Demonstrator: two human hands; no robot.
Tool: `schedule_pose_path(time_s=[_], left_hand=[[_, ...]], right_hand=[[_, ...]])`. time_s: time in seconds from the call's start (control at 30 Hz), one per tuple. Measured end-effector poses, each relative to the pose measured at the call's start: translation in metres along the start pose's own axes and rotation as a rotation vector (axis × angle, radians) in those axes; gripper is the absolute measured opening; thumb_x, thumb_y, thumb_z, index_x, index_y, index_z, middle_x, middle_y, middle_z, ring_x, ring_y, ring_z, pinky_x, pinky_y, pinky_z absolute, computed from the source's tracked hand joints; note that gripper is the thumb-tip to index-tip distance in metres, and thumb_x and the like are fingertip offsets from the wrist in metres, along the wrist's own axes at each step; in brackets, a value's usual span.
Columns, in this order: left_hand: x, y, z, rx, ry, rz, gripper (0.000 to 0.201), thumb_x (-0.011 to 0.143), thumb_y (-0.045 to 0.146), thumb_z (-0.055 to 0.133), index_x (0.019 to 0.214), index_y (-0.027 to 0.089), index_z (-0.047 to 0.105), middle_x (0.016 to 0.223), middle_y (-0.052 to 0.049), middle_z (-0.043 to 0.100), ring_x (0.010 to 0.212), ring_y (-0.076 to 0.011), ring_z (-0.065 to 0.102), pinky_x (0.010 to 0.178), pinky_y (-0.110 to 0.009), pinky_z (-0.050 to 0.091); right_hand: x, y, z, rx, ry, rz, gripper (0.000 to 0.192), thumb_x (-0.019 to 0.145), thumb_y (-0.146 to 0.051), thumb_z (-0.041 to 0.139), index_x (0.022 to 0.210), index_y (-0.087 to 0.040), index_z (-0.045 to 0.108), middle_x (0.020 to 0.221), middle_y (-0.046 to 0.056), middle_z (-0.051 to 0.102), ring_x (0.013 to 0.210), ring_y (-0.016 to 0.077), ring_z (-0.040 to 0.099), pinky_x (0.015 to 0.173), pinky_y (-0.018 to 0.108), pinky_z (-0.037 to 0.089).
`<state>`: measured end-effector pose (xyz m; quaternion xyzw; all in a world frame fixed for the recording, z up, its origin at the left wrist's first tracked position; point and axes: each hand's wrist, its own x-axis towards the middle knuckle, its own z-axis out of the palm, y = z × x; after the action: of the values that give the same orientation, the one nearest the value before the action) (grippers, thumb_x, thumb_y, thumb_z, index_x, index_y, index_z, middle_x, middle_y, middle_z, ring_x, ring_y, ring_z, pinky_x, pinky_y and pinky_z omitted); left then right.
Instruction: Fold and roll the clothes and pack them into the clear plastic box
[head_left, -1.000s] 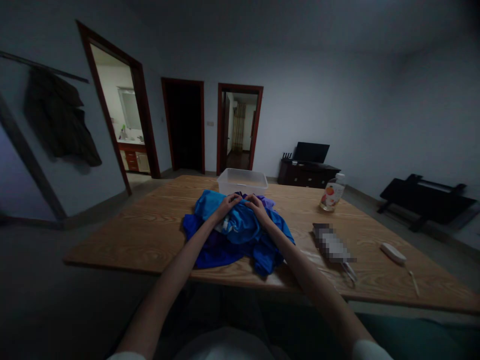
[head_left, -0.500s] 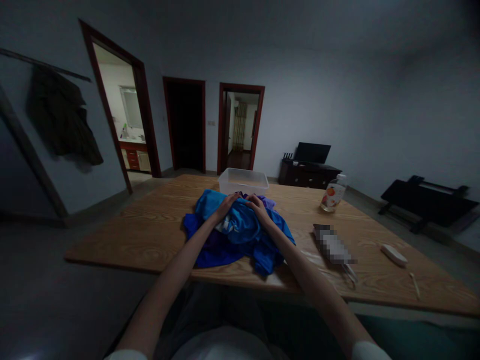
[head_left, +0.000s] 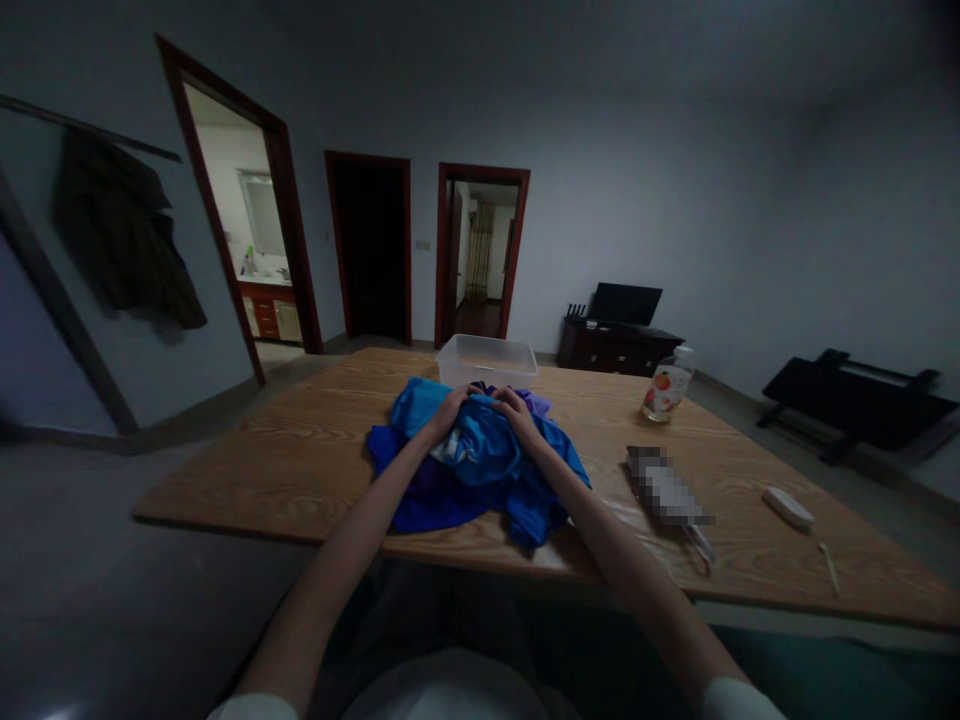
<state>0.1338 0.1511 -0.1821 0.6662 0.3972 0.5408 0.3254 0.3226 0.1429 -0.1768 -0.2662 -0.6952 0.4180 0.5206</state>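
Note:
A crumpled heap of shiny blue cloth (head_left: pixel 487 465) lies on the wooden table in front of me, its kind of garment hard to make out. My left hand (head_left: pixel 451 407) and my right hand (head_left: pixel 513 408) rest close together at the top of the heap, fingers curled and gripping a fold of the bright blue cloth. Darker blue cloth (head_left: pixel 431 510) spreads beneath it toward the near edge. A bit of purple cloth (head_left: pixel 537 403) shows beyond my right hand. The fingertips are partly hidden in the folds. Just behind the heap stands a clear plastic box (head_left: pixel 487 360).
On the table (head_left: pixel 285 450) to my right are a bottle (head_left: pixel 666 388) with a printed label, a blurred-out packet (head_left: pixel 667 490), a white oval object (head_left: pixel 787 508) and a thin pale stick (head_left: pixel 829 570). A dark cabinet with a screen (head_left: pixel 626 304) stands by the far wall.
Almost nothing differs. Both hands stay on the blue cloth with only a slight shift of the fingers, and the view has tilted a little.

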Motion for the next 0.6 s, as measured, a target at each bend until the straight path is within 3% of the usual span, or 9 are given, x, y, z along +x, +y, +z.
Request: schedule_pose_path(time_s=[0.23, 0.6], left_hand=[[-0.007, 0.011, -0.004, -0.057, -0.05, -0.043, 0.025, 0.078, 0.029, 0.052, 0.096, 0.019, 0.067, 0.105, -0.007, 0.07, 0.104, -0.02, 0.062, 0.092, -0.025, 0.049], [-0.005, 0.005, 0.0, -0.198, -0.123, -0.042, 0.046, 0.077, 0.056, 0.069, 0.1, 0.016, 0.067, 0.099, -0.007, 0.069, 0.093, -0.0186, 0.061, 0.084, -0.026, 0.049]], right_hand=[[0.0, 0.002, 0.0, -0.005, 0.01, 0.004, 0.029, 0.078, -0.046, 0.068, 0.092, -0.021, 0.063, 0.089, 0.001, 0.062, 0.088, 0.0195, 0.055, 0.083, 0.029, 0.044], [0.006, 0.017, 0.0, 0.002, 0.05, -0.009, 0.039, 0.076, -0.053, 0.072, 0.095, -0.021, 0.06, 0.091, 0.001, 0.062, 0.089, 0.0195, 0.056, 0.083, 0.029, 0.046]])
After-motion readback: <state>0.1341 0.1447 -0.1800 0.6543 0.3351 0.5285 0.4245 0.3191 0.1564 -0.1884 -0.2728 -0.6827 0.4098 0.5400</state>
